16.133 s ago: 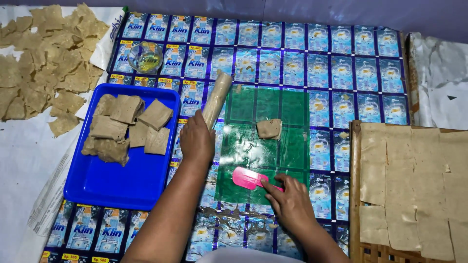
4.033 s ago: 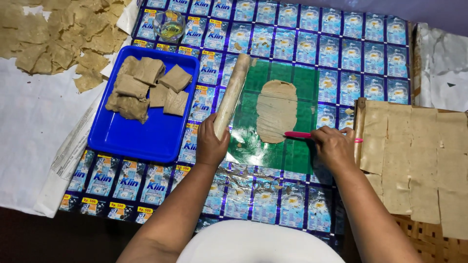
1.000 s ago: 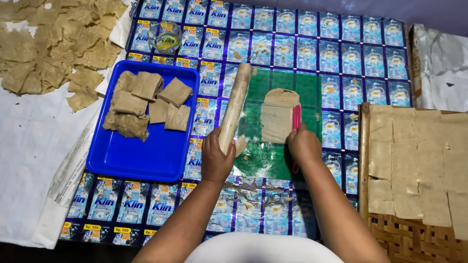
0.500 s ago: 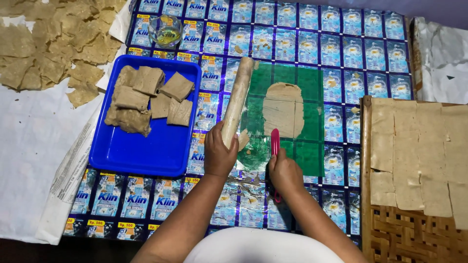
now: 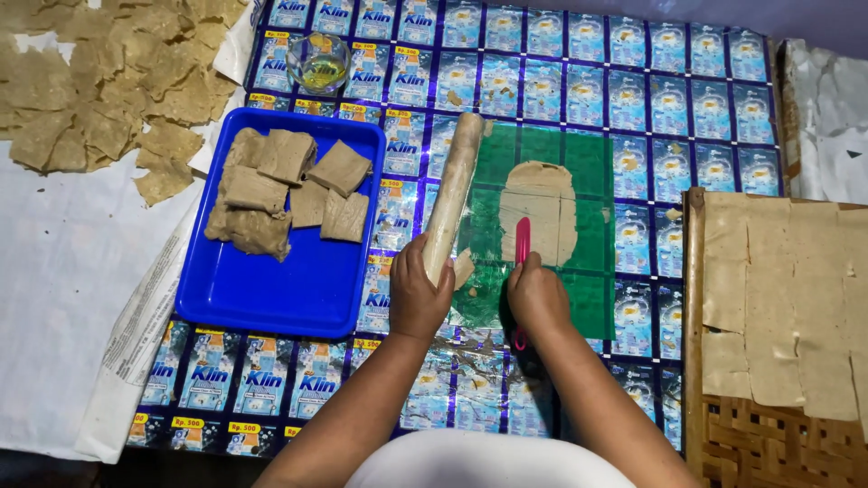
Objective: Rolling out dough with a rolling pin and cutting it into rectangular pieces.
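My left hand (image 5: 418, 299) grips the near end of a pale wooden rolling pin (image 5: 452, 190) that lies along the left edge of a green cutting mat (image 5: 579, 298). A flattened sheet of tan dough (image 5: 540, 212) rests on the mat. My right hand (image 5: 537, 296) holds a pink flat scraper (image 5: 523, 239) with its blade laid against the dough's left side. A small dough offcut (image 5: 464, 268) lies between my two hands.
A blue tray (image 5: 271, 294) on the left holds several thick dough blocks (image 5: 287, 190). Thin dried pieces (image 5: 99, 90) lie on white paper at far left. A small glass bowl of oil (image 5: 318, 61) stands at the back. A woven tray (image 5: 768, 434) with flat dough sheets sits on the right.
Over the last second my right hand has shifted the pink scraper from the dough's right side to its left side. Earlier the dough was a small lump and is now flat.
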